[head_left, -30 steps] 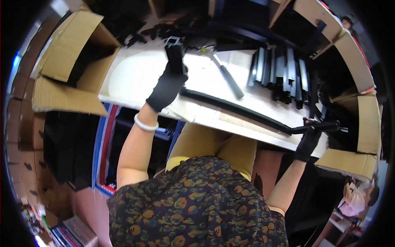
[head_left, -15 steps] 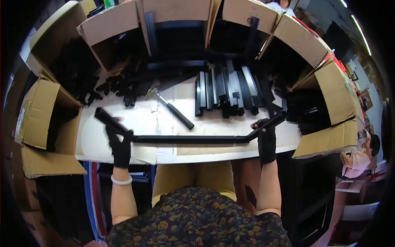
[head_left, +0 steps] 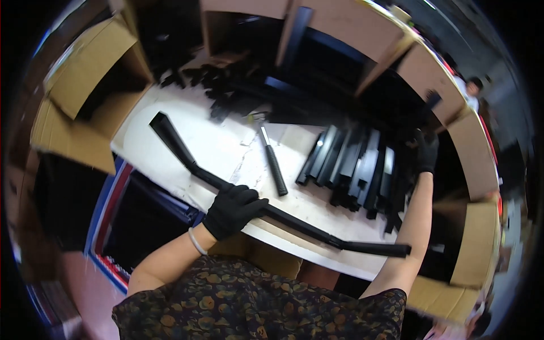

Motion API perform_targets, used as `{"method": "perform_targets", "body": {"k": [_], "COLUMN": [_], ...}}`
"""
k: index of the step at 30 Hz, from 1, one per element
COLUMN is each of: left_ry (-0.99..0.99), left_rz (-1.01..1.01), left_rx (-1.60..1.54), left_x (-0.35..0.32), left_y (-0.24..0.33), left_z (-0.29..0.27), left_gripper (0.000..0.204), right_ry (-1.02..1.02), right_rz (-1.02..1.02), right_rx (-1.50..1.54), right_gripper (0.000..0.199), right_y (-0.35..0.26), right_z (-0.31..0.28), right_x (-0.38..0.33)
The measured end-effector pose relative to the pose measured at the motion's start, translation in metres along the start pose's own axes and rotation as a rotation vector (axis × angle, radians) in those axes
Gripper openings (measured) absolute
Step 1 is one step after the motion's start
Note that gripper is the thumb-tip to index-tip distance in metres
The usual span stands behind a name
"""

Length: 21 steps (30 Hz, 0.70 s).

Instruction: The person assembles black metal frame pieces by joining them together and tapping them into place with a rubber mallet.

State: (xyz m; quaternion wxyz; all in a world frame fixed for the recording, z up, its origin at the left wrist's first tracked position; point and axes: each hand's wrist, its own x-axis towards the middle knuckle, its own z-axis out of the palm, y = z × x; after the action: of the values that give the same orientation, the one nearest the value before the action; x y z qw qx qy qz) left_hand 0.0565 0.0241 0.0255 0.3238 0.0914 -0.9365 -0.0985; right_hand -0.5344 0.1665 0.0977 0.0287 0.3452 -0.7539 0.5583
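My left hand, in a black glove, is closed around the middle of a long black bar frame with an angled piece at each end. The frame lies slantwise over the front edge of the white table, and its right end overlaps my right forearm. Far out to the right, my gloved right hand is at a cardboard box of dark parts. Its fingers blur against the black behind them, so I cannot see whether anything is in them. A hammer with a black grip lies on the table beyond my left hand.
A bundle of black bars lies right of the hammer. Small black parts are heaped toward the back. Open cardboard boxes, one at the left and one at the lower right, ring the table. A person is at the far right.
My right hand has let go of the bar frame and moved far right to a box. My left hand has shifted to the frame's middle. The whole view has turned.
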Motion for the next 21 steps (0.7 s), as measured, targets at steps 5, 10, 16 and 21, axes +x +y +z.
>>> {"method": "perform_targets", "body": {"k": [5, 10, 16, 21], "left_ry": [0.025, -0.014, 0.019, 0.089], "left_rz": [-0.039, -0.039, -0.021, 0.01], "left_rx": [0.045, 0.007, -0.021, -0.038], "left_x": [-0.015, -0.011, -0.02, -0.019], "left_y": [-0.005, -0.007, -0.019, -0.016], "left_z": [0.011, 0.011, 0.018, 0.026], "left_gripper": [0.027, 0.027, 0.024, 0.024], "right_ry": [-0.058, 0.005, -0.041, 0.012], "right_rz": [0.17, -0.088, -0.277, -1.057], "right_rx": [-0.215, 0.022, -0.419, -1.026], "right_gripper": [0.074, 0.037, 0.024, 0.038], "right_y": [0.044, 0.08, -0.042, -0.107], "right_z": [0.053, 0.049, -0.008, -0.055], "right_x": [0.048, 0.047, -0.021, -0.165]}}
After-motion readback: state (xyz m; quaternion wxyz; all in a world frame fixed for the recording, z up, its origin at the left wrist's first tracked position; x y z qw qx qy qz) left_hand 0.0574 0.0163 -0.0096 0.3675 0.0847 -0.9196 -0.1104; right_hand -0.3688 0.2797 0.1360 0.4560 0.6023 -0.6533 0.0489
